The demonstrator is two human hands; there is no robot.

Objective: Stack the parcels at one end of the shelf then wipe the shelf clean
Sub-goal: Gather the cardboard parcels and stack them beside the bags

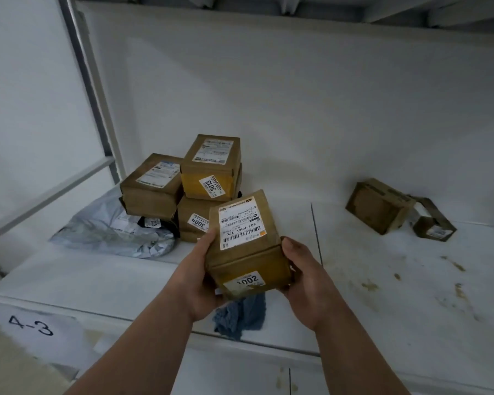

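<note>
A brown cardboard parcel (pixel 247 243) with a white label and a "3002" sticker is held above the white shelf (pixel 97 275), gripped by my left hand (pixel 200 280) on its left side and my right hand (pixel 305 277) on its right. Behind it, at the left end, stands a stack of brown parcels (pixel 211 169), one marked 3013 and one 3004, beside a grey poly mailer (pixel 111 232). A blue cloth (pixel 240 315) lies on the shelf under the held parcel. Two more brown parcels (pixel 380 206) (pixel 434 228) lie at the right.
Brown stains (pixel 457 292) dot the right part of the shelf. A metal upright (pixel 92 81) and a rail bound the left end. The front edge carries a paper label reading 4-3 (pixel 30 325). Another shelf board runs overhead.
</note>
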